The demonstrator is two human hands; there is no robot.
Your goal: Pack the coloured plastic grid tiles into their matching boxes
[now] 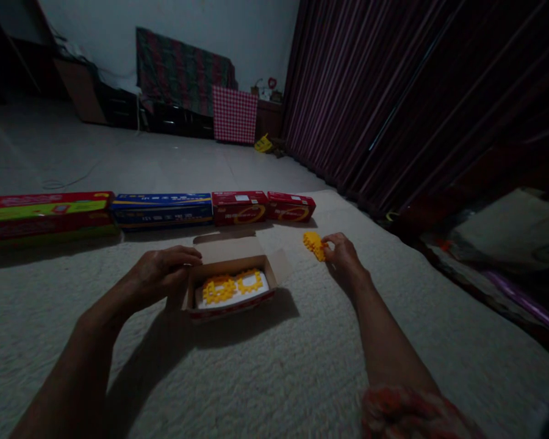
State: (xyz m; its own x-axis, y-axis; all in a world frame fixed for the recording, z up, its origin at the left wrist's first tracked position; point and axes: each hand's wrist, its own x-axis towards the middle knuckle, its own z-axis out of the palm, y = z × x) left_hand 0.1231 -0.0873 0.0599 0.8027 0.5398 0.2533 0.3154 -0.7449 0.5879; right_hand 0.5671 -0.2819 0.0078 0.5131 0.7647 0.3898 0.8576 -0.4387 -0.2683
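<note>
A small open carton (233, 309) stands on the pale quilted cover, its flaps folded outward. Inside, yellow toothed square pieces (218, 289) lie on a white surface. My left hand (167, 268) grips the carton's left edge, thumb and fingers closed around it. To the right of the carton is a little heap of the same yellow toothed pieces (312, 242). My right hand (345, 255) reaches to the heap's right side, thumb and forefinger pinched on a yellow piece there. Whether that piece is lifted off the cover, I cannot tell.
Beyond the carton runs a row of closed boxes: a long red and green box (46, 213), a blue box (162, 210) and two red boxes (239, 208). A dark pleated curtain (348, 91) hangs at the right. Low furniture under cloths (235, 116) lines the far wall.
</note>
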